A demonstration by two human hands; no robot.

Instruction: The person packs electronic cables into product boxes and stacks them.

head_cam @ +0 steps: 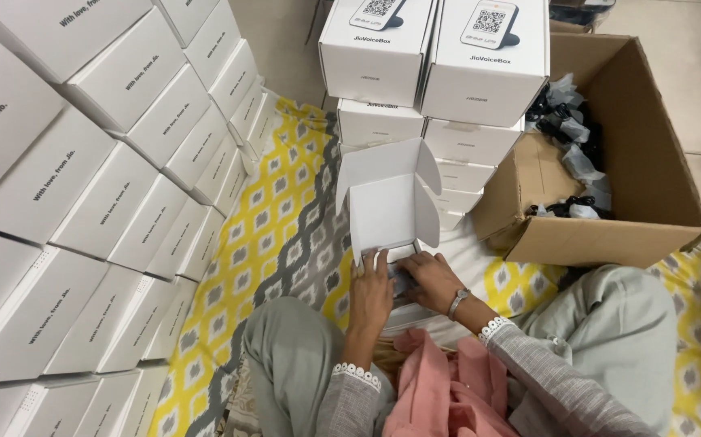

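Open white box (388, 206): a small carton of smooth matte card, lid flap raised upright with rounded side tabs, standing on the patterned floor mat (277, 218) near the middle of the mat, directly in front of the seated person's knees. Largest to smallest:

Wall of white boxes (83, 186): identical rectangular cartons stacked in leaning rows along the mat's left edge, each with a line of dark print on its side.

Brown cardboard carton (633, 154): corrugated, flaps open, at the mat's far right corner; it holds dark items in clear crinkled plastic bags (573, 121).

Stack of white boxes (435, 73): square-edged, printed on top, at the mat's far edge between the wall and the carton, just behind the open box.

Mat: woven cloth, yellow, grey and white diamond pattern.

Left hand (370, 295): fingers curled loosely over the near left rim of the open box, touching it.

Right hand (431, 279): fingers bent and pressed down into the box's tray on a small dark item (401, 279), too hidden to identify; a metal wristwatch (457, 303) circles the wrist.
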